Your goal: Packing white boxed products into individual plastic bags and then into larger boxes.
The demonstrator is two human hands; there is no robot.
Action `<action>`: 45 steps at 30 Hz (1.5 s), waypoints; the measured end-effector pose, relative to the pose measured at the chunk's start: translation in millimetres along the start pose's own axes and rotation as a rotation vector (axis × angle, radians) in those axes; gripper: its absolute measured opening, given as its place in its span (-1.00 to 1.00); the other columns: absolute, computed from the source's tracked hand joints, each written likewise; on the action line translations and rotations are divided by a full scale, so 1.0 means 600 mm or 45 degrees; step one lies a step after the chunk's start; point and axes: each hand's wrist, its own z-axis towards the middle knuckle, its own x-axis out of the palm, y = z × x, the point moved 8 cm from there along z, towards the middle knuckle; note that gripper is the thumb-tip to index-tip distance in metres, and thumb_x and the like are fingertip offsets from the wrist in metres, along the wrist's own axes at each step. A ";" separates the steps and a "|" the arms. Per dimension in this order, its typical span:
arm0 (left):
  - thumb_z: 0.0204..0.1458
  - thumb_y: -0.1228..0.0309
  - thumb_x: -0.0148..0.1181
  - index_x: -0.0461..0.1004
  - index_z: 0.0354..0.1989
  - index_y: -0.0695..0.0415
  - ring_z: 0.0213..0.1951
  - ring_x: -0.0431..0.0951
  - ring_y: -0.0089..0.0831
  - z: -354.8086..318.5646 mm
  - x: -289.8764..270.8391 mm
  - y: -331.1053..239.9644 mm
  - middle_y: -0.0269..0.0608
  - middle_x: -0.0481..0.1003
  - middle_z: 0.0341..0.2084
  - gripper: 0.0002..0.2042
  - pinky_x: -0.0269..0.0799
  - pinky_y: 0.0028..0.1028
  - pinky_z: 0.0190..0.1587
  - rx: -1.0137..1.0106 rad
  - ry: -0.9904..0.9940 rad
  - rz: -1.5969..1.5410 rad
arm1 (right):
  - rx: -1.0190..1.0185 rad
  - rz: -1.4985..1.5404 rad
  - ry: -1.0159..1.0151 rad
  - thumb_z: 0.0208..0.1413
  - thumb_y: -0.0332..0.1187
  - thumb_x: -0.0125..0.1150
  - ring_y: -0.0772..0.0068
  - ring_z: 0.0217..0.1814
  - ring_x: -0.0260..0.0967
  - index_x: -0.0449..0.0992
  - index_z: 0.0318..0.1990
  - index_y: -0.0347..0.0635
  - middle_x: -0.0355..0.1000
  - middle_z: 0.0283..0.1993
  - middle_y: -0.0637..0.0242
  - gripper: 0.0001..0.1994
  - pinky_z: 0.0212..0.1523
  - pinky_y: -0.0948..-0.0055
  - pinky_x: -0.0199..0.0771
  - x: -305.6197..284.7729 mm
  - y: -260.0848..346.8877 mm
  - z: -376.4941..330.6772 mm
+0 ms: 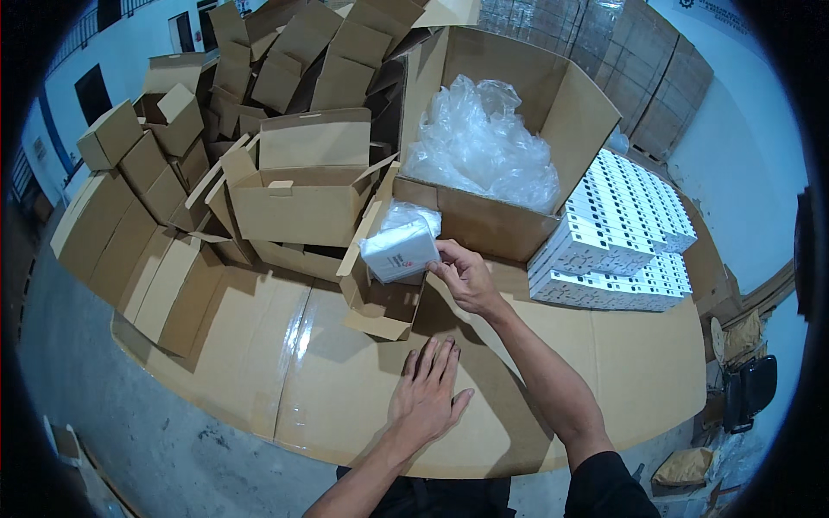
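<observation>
While the right hand [466, 278] grips a white packet [400, 250] with clenched fingers, half inside a small open carton [377, 304], the left hand [427, 393] lies flat, fingers released, on the cardboard-covered table [285, 380]. Packing looks barely begun: folded cartons [294, 194] wait behind, white boxes [617, 233] remain stacked, flaps unclosed.

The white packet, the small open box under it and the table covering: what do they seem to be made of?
White packet, held by the right hand: likely a clear glossy plastic bag over a white item, since it crinkles and shines. Small open box: matte brown cardboard with folded flaps. Table covering: flattened cardboard sheets, with a strip that shines like tape.
</observation>
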 end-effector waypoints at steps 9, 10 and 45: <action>0.24 -0.01 0.03 0.13 0.41 0.32 0.48 -0.02 -0.02 -0.001 0.003 0.006 0.03 0.08 0.44 -0.27 -0.10 0.02 0.46 -0.022 0.050 0.005 | -0.188 -0.410 -0.025 0.20 -0.40 0.28 0.18 -0.23 0.48 0.52 0.05 -0.28 0.49 -0.20 0.08 -0.71 -0.18 0.29 0.48 -0.021 0.061 0.008; 0.24 -0.01 0.03 0.13 0.41 0.32 0.48 -0.02 -0.02 -0.001 0.003 0.005 0.03 0.08 0.44 -0.27 -0.10 0.02 0.46 -0.019 0.050 0.002 | -0.174 -0.428 -0.017 0.20 -0.40 0.27 0.17 -0.23 0.48 0.52 0.03 -0.29 0.49 -0.21 0.07 -0.72 -0.17 0.29 0.48 -0.022 0.063 0.006; 0.26 -0.06 -0.02 0.09 0.44 0.33 0.50 -0.07 -0.03 0.004 0.013 0.004 0.00 0.03 0.48 -0.23 -0.09 0.01 0.46 -0.074 0.159 0.024 | -0.185 -0.811 0.046 0.04 -0.52 0.30 -0.20 -0.06 0.42 0.43 -0.08 -0.26 0.38 -0.15 -0.02 -0.71 -0.04 0.00 0.45 0.042 0.093 0.035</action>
